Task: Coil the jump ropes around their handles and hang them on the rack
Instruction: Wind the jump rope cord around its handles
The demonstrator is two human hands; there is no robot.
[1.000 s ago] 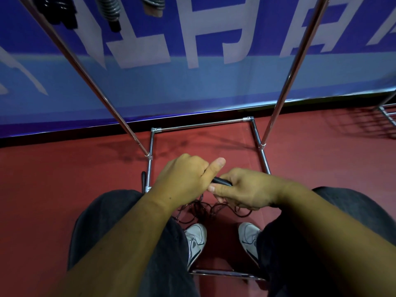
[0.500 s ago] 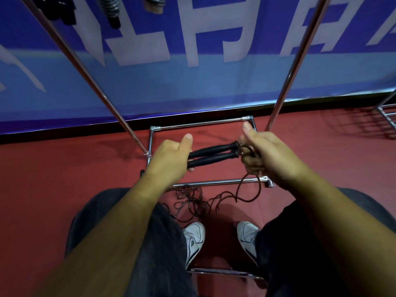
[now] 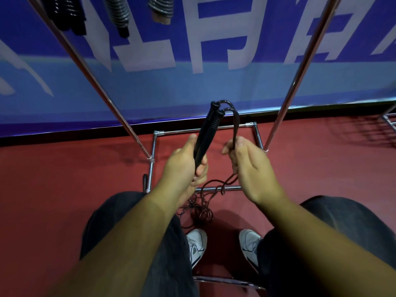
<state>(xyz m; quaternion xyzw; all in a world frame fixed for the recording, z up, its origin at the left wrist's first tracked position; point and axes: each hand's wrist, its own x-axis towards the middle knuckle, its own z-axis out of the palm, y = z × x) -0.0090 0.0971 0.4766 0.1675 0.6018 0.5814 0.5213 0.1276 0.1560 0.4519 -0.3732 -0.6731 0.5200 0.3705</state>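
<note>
- Handles (image 3: 209,129) swung from sideways to upright, left hand (image 3: 184,166) gripping both as one core to wrap.
- Right hand (image 3: 248,161) pinches rope (image 3: 237,125) beside them, probably for tension; its slack (image 3: 200,213) heaped on floor (image 3: 64,189).

Both forearms reach forward; left hand (image 3: 182,166) curled round the paired handles (image 3: 206,133), right hand (image 3: 249,166) pinching the rope (image 3: 236,125) beside it

Dim, even indoor light; colours muted. Forearms (image 3: 132,239) underexposed, near-black toward the bottom edge. Soft shadows on the red floor (image 3: 53,189), bottom centre and right edge. Thin glare streaks on rack poles (image 3: 300,71). Wide-angle splay toward top corners; banner (image 3: 214,88) lettering slightly soft.
</note>
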